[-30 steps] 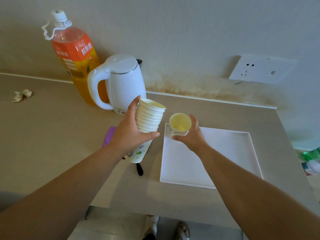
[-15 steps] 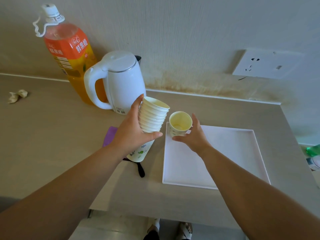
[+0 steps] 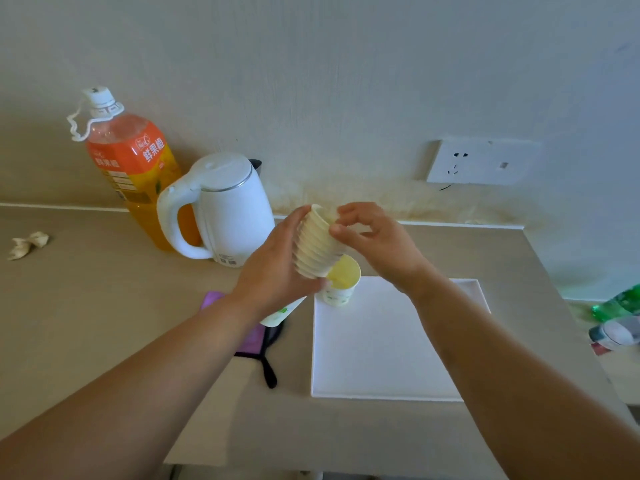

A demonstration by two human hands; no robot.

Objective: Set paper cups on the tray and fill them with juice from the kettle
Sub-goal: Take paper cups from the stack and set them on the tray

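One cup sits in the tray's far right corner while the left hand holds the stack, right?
Not quite. The head view shows the cup in the far left corner of the tray; the left hand does hold the stack.

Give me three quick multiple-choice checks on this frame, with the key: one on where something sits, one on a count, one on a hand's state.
1. Where on the flat white square tray does the single cream paper cup stand?
A. far-left corner
B. centre
C. near-right corner

2. How many cups stand on the tray?
A. none
B. one
C. three

3. What is the right hand doing?
A. lying flat on the tray
B. holding the single cup
C. pinching the top rim of the stack of cream paper cups that the left hand grips

Key: 1 A, the cup stands at the tray's far-left corner. 2 B, only that one cup is on it. 3 C, thumb and forefinger close on the stack's top rim, above the tray.
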